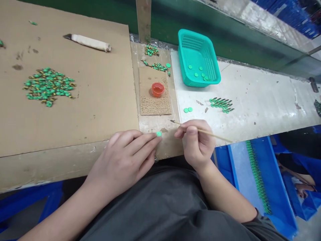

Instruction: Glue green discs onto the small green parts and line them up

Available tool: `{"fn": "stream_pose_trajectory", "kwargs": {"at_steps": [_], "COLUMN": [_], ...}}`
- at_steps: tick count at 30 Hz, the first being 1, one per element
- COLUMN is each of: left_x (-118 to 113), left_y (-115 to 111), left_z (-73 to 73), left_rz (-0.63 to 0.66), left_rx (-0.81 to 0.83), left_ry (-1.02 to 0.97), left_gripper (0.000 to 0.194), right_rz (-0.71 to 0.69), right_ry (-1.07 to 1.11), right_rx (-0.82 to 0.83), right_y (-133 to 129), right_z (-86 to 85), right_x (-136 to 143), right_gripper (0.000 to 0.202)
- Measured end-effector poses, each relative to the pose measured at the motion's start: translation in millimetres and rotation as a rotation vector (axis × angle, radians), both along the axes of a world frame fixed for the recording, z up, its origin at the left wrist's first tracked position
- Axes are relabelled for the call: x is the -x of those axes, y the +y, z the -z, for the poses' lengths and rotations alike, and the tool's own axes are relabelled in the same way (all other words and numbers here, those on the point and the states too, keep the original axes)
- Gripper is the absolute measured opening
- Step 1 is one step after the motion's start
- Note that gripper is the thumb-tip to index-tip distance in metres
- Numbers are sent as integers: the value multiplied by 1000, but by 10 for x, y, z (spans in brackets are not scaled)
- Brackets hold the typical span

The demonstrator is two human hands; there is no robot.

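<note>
Near the front edge of the bench, my left hand (127, 155) has its fingertips together on a small green disc (158, 134). A thin brush (210, 134) is pinched in my right hand (198, 142), its dark tip pointing left, above and right of the disc. Beyond both hands a small red cup (157, 90) of reddish liquid stands on a speckled cardboard piece (154, 108). Two green discs (188, 110) lie to the right of the cardboard. Further right is a group of green discs with dark pieces on them (222, 104).
A teal basket (184, 67) holding several green discs stands at the back. Green-and-yellow pieces (48, 85) are heaped on the left cardboard, below a wrapped pointed tool (90, 43). Blue trays (276, 180) stand low at right, where another person's hand (302, 189) shows.
</note>
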State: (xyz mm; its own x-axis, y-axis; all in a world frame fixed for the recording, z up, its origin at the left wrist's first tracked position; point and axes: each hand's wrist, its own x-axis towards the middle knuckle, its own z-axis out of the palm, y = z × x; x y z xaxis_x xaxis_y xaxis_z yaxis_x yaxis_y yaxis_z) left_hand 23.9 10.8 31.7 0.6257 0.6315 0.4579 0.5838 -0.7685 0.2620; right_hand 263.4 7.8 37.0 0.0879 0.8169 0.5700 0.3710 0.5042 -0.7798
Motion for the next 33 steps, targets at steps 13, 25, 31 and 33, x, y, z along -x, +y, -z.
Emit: {"fn": "stream_pose_trajectory", "kwargs": {"at_steps": [13,25,31,33], "left_x": [-12,246,1715,2113], "left_y": [1,-216,398,580], "left_z": [-27,-176,-398,-453], "left_rz": [1,-207,-808,-919], "left_rx": [34,129,97,132], "left_ry": [-77,124,85,129], "left_gripper": [34,26,38,44], "right_rz": [-285,-197,-101,-95], "right_ry": [-436,-425,-395,-374], "right_rx": [64,62,30,32], "right_y": [5,-211,-303,-299], "right_z": [45,108,129,143], "right_x": [-45,97,191,187], "right_gripper": [20,12,6,5]}}
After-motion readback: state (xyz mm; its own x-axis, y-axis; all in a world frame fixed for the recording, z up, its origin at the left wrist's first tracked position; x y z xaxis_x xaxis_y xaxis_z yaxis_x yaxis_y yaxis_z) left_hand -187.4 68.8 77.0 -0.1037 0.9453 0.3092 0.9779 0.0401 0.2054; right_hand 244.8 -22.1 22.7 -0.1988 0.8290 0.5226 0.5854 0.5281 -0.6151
